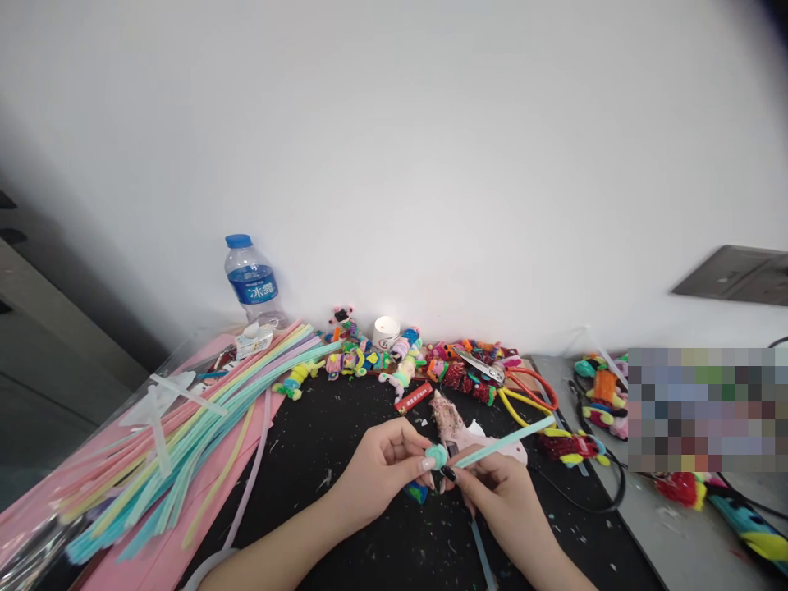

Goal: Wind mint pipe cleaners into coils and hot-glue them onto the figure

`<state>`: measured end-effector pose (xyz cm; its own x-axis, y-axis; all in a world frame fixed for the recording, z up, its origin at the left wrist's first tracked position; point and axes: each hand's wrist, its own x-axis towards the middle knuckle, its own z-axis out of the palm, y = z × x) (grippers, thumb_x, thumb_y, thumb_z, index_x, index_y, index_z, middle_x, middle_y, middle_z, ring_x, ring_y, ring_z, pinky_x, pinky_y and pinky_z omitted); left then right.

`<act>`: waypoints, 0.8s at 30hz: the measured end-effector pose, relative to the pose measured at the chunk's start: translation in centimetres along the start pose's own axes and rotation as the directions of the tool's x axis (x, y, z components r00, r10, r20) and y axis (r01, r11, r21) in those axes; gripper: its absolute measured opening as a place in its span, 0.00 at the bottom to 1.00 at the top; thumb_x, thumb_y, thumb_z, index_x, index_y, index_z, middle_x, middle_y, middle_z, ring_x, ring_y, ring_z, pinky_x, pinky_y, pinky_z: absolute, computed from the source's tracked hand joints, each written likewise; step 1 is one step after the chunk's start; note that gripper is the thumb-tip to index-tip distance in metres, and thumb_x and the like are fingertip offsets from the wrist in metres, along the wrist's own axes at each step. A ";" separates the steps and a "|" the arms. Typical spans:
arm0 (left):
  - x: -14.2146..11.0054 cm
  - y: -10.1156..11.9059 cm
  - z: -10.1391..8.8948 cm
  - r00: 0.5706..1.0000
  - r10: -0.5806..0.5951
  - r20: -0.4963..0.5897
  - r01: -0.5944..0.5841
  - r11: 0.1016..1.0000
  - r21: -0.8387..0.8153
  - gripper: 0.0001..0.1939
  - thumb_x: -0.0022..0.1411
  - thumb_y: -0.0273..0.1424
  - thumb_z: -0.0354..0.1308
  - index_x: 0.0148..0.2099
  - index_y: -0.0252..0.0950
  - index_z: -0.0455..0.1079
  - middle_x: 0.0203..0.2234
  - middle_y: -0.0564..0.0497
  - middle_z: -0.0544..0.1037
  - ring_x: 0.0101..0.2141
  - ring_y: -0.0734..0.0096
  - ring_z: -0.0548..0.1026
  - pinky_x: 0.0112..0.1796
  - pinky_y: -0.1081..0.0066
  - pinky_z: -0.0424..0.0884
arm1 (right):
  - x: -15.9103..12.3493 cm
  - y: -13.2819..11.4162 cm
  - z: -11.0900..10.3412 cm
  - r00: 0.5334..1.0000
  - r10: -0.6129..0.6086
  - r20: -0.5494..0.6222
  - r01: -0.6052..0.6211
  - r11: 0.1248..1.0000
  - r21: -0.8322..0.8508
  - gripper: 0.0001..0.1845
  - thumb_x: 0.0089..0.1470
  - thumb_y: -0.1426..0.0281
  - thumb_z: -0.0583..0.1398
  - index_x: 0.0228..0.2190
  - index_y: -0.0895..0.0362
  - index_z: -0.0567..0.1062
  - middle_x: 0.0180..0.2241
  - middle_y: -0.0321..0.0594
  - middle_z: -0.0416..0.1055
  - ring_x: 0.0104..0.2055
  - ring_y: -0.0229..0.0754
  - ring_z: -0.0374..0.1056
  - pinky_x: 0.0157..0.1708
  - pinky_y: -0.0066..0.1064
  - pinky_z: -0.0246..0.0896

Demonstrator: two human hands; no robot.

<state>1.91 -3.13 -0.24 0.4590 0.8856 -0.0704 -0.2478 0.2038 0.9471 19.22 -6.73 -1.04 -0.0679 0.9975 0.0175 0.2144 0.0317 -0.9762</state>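
Note:
A mint-green pipe cleaner [505, 442] is wound into a small round coil at one end, and its straight tail points up to the right. My left hand [387, 464] pinches the coil between thumb and fingertips. My right hand [497, 492], with dark nails, grips the same pipe cleaner where the tail leaves the coil. Just behind my hands lies a pale pink glue gun [452, 420], its nozzle end crusted with brown residue. Below the coil, a small blue-green piece [417, 492] is partly hidden by my fingers.
Bundled pastel pipe cleaners [209, 435] lie on pink sheets at left. A water bottle [251, 279] and a white cup [386, 330] stand by the wall. Scissors [486, 367], several fuzzy figures [403, 369] and a red packet [414, 399] line the black mat's back. A black cable [607, 507] curves right.

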 end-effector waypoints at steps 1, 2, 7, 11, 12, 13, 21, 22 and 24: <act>0.0 0.0 0.0 1.000 0.001 0.003 -0.001 1.000 -0.003 0.11 0.48 0.31 0.65 0.30 0.31 0.67 0.19 0.53 0.76 0.22 0.74 0.73 0.27 0.73 0.68 | 0.0 0.0 0.0 1.000 -0.002 -0.002 0.002 1.000 -0.007 0.10 0.50 0.66 0.61 0.23 0.59 0.76 0.20 0.38 0.72 0.15 0.33 0.58 0.15 0.23 0.52; 0.0 -0.1 -0.1 1.000 0.004 0.004 -0.004 1.000 -0.006 0.11 0.48 0.31 0.65 0.30 0.31 0.67 0.19 0.53 0.76 0.22 0.74 0.73 0.26 0.73 0.68 | 0.1 0.0 0.0 1.000 -0.003 -0.004 0.003 1.000 -0.015 0.10 0.50 0.66 0.61 0.22 0.59 0.76 0.20 0.38 0.71 0.16 0.33 0.58 0.15 0.23 0.52; 0.0 -0.1 0.0 1.000 0.003 0.003 -0.003 1.000 -0.005 0.10 0.49 0.30 0.64 0.30 0.30 0.67 0.19 0.53 0.76 0.21 0.75 0.73 0.27 0.73 0.68 | 0.1 0.3 0.0 1.000 0.002 -0.009 -0.002 1.000 -0.011 0.10 0.49 0.66 0.61 0.22 0.59 0.76 0.20 0.38 0.71 0.15 0.33 0.58 0.15 0.23 0.52; 0.0 0.1 0.1 1.000 0.005 0.003 -0.005 1.000 0.004 0.10 0.49 0.29 0.64 0.30 0.30 0.67 0.19 0.53 0.75 0.22 0.75 0.73 0.27 0.73 0.68 | 0.1 0.3 0.0 1.000 -0.005 0.000 0.005 1.000 -0.008 0.10 0.50 0.66 0.61 0.22 0.59 0.76 0.20 0.38 0.71 0.16 0.33 0.58 0.15 0.24 0.52; 0.0 0.1 0.1 1.000 0.006 0.004 -0.006 1.000 0.004 0.10 0.49 0.29 0.64 0.30 0.30 0.67 0.19 0.53 0.75 0.22 0.75 0.73 0.27 0.73 0.68 | 0.0 0.2 0.0 1.000 -0.008 0.002 0.008 1.000 -0.009 0.10 0.50 0.67 0.60 0.22 0.59 0.76 0.20 0.38 0.71 0.16 0.33 0.58 0.15 0.23 0.52; 0.0 0.1 0.0 1.000 0.006 0.005 -0.006 1.000 0.003 0.10 0.49 0.29 0.64 0.30 0.30 0.67 0.19 0.53 0.75 0.22 0.75 0.73 0.27 0.73 0.68 | 0.0 0.2 0.0 1.000 -0.009 0.005 0.009 1.000 -0.008 0.10 0.50 0.67 0.60 0.22 0.59 0.76 0.20 0.38 0.71 0.16 0.33 0.58 0.15 0.23 0.52; 0.0 -0.2 -0.1 1.000 0.004 0.012 -0.004 1.000 -0.014 0.10 0.49 0.29 0.64 0.30 0.30 0.66 0.20 0.52 0.76 0.22 0.75 0.73 0.27 0.73 0.69 | 0.0 0.1 0.0 1.000 0.003 -0.002 -0.003 0.999 -0.034 0.10 0.50 0.67 0.60 0.22 0.59 0.76 0.19 0.38 0.71 0.16 0.33 0.58 0.15 0.24 0.51; 0.0 -0.2 -0.1 1.000 0.006 0.013 -0.006 1.000 -0.016 0.10 0.49 0.29 0.64 0.30 0.30 0.67 0.20 0.52 0.76 0.22 0.75 0.73 0.27 0.73 0.69 | 0.0 0.2 0.0 1.000 0.006 -0.008 -0.006 0.999 -0.043 0.11 0.50 0.66 0.60 0.21 0.59 0.76 0.18 0.38 0.71 0.16 0.33 0.57 0.15 0.24 0.51; 0.0 -0.3 -0.1 1.000 0.002 0.014 -0.002 1.000 -0.017 0.10 0.49 0.29 0.64 0.30 0.31 0.67 0.19 0.53 0.75 0.22 0.75 0.73 0.27 0.73 0.69 | 0.0 0.2 0.0 1.000 0.007 -0.014 -0.008 0.998 -0.059 0.12 0.50 0.66 0.60 0.21 0.59 0.75 0.17 0.38 0.70 0.16 0.33 0.57 0.15 0.24 0.51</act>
<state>1.87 -3.15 -0.54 0.4701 0.8802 -0.0644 -0.2634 0.2096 0.9416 19.24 -6.68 -1.24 -0.0529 0.9985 0.0135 0.2716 0.0274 -0.9620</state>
